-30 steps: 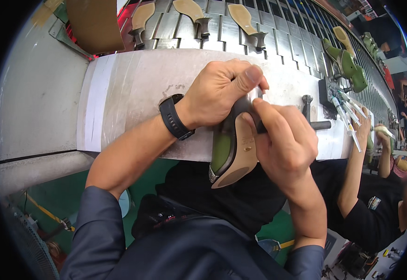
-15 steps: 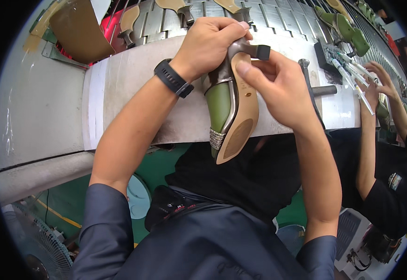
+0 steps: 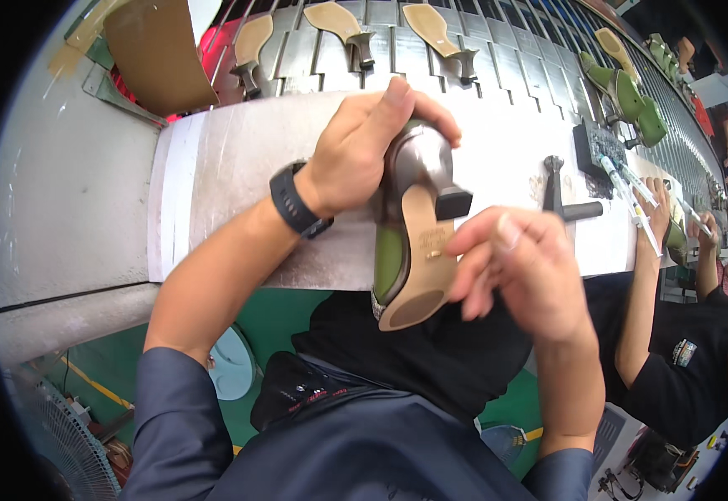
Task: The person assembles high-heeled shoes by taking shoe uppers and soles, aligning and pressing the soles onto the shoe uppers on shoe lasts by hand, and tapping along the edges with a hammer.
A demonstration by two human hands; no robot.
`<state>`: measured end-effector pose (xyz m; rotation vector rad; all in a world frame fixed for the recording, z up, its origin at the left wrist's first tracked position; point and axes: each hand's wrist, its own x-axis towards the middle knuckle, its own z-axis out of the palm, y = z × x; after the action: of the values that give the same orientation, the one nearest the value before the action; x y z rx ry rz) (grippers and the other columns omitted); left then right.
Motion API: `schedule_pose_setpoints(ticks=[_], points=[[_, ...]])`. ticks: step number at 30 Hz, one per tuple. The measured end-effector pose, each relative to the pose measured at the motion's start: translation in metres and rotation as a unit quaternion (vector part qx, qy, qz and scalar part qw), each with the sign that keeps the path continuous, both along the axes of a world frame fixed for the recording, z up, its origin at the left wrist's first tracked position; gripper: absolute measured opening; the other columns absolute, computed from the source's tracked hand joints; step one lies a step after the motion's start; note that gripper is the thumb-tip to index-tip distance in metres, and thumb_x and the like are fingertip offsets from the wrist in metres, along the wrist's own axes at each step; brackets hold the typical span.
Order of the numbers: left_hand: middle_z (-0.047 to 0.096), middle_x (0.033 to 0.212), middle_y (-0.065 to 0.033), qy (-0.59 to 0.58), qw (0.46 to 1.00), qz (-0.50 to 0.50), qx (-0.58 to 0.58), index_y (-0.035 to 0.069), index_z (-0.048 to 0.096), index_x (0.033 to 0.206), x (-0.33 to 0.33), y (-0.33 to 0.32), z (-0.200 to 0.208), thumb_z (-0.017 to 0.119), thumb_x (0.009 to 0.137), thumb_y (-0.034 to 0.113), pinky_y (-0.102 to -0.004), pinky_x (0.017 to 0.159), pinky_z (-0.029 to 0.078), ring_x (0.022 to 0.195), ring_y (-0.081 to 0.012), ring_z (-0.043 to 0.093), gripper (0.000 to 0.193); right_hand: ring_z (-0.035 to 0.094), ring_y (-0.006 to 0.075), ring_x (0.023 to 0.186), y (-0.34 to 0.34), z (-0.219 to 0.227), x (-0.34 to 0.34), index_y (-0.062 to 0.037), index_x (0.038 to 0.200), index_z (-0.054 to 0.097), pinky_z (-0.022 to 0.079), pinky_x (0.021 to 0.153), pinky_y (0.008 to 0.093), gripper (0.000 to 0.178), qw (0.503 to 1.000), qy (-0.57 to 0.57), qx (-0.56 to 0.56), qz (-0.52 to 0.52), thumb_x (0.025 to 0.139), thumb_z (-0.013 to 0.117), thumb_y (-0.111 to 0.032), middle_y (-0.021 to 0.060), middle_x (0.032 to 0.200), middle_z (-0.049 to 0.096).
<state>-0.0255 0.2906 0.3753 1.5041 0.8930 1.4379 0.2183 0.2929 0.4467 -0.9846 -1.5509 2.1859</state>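
Observation:
A heeled shoe [image 3: 425, 230] with a tan sole, green upper and metallic brown heel is held sole up, toe toward me, over the bench's near edge. My left hand [image 3: 362, 146], with a black watch on its wrist, is wrapped round the shoe's heel end. Just right of the sole, my right hand [image 3: 524, 265] hangs with its fingers loosely bent and apart, slightly blurred, and no object shows in it. Its fingertips are close to the sole's edge; whether they touch I cannot tell. A dark hammer [image 3: 554, 188] lies on the bench beyond that hand.
Several tan soles with heels, one a sole with a metallic heel [image 3: 435, 33], lie on the slatted metal conveyor [image 3: 506, 63] behind the bench [image 3: 239, 167]. Green shoes [image 3: 627, 96] stand farther right. Beside a black box [image 3: 591, 150] with syringes, a co-worker's hands [image 3: 652, 196] are busy.
My right hand has let go of the sole and moved down and to its right. My left hand has shifted on the heel end, and the shoe sits slightly lower in view.

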Motion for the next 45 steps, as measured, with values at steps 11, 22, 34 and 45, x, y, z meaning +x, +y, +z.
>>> schedule_pose_setpoints(ticks=[11,22,34,45], points=[[0.073,0.1,-0.0158,0.097,0.992,0.02,0.078,-0.002,0.074,0.104,0.004,-0.01,-0.003,0.022,0.113,0.058,-0.0365,0.087,0.054,0.097,-0.0241,0.067,0.08,0.074,0.0203,0.064,-0.028,0.0,-0.039,0.0046,0.106,0.063,0.06,0.059,0.0283,0.041,0.977,0.074,-0.175,-0.093,0.109,0.055,-0.036,0.0193,0.085,0.074],[0.071,0.091,-0.0068,0.153,0.986,0.049,0.044,-0.003,0.072,0.102,0.009,0.002,0.016,0.057,0.108,0.038,-0.0269,0.078,0.051,0.086,-0.0131,0.064,0.043,0.071,0.0222,0.056,-0.002,0.015,-0.045,0.0103,0.112,0.064,0.059,0.053,0.031,0.048,0.985,0.002,-0.133,-0.114,0.109,0.046,-0.034,0.0237,0.085,0.075],[0.075,0.08,-0.0116,0.199,0.979,0.051,0.01,-0.001,0.072,0.088,0.021,0.03,0.007,0.061,0.094,0.024,-0.0344,0.061,0.05,0.065,-0.0249,0.064,0.028,0.07,0.0095,0.086,0.025,-0.046,-0.016,0.0035,0.12,0.067,0.057,0.073,0.0266,0.033,0.971,-0.064,0.196,-0.118,0.103,0.066,-0.025,0.0087,0.1,0.076],[0.065,0.074,-0.0188,0.257,0.944,0.119,0.167,-0.002,0.062,0.078,0.021,0.037,-0.009,0.06,0.09,0.015,-0.0401,0.061,0.052,0.066,-0.034,0.066,0.021,0.065,0.0075,0.079,0.037,-0.056,-0.036,0.0039,0.108,0.073,0.054,0.073,0.0258,0.026,0.962,-0.016,0.261,-0.077,0.095,0.079,-0.018,0.0024,0.089,0.073]])
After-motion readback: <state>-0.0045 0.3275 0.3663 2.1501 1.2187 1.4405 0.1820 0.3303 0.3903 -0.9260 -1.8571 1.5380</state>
